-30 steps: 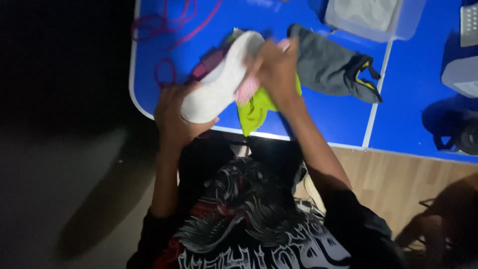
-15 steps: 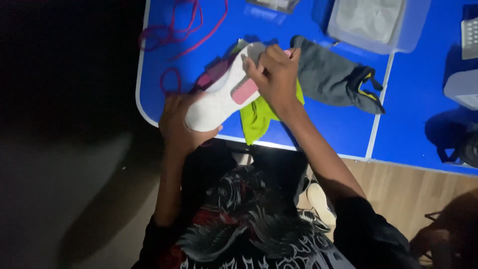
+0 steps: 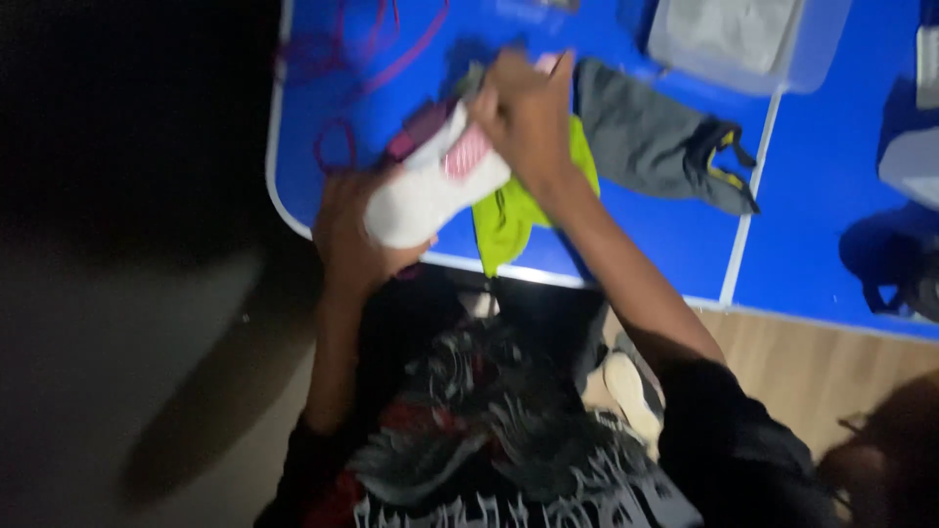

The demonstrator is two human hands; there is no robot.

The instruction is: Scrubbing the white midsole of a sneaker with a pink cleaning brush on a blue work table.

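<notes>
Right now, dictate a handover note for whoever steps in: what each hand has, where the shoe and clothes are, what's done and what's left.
Left hand: grips the heel end of the white shoe with pink sole patch, sole up, above the near edge of the blue table.
Right hand: grips the shoe's toe end.
Lime-green cloth: on the table under the shoe. Grey garment with yellow trim: beside it, to the right. Pink cord: loose on the table, to the left.
Done: shoe lifted in both hands.
Left: shoe not yet set down; the picture is blurred, finer detail unclear.
</notes>
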